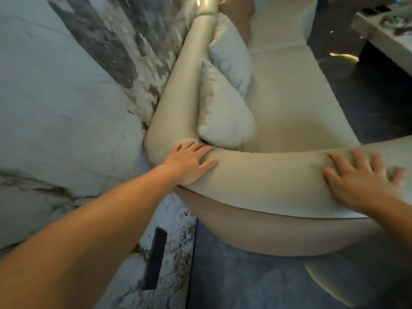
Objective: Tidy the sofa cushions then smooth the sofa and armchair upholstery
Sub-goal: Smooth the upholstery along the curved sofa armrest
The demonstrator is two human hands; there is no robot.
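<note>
A cream sofa [287, 103] runs away from me along the marble wall. Its padded armrest [267, 175] lies across the foreground. My left hand [191, 161] rests flat on the armrest's left end, where it meets the backrest [178, 92], fingers spread. At the armrest's right end my right hand [361, 179] lies palm down, fingers apart. Neither hand holds anything. Two pale cushions lean against the backrest: a near cushion [223, 112] in the corner just beyond my left hand, and a far cushion [231, 52] behind it.
A marble wall [66, 97] stands close on the left of the sofa. A pale low table [385, 34] with small items stands at the upper right across dark floor [367, 90]. A dark slot [155, 259] sits in the marble panel below my left arm.
</note>
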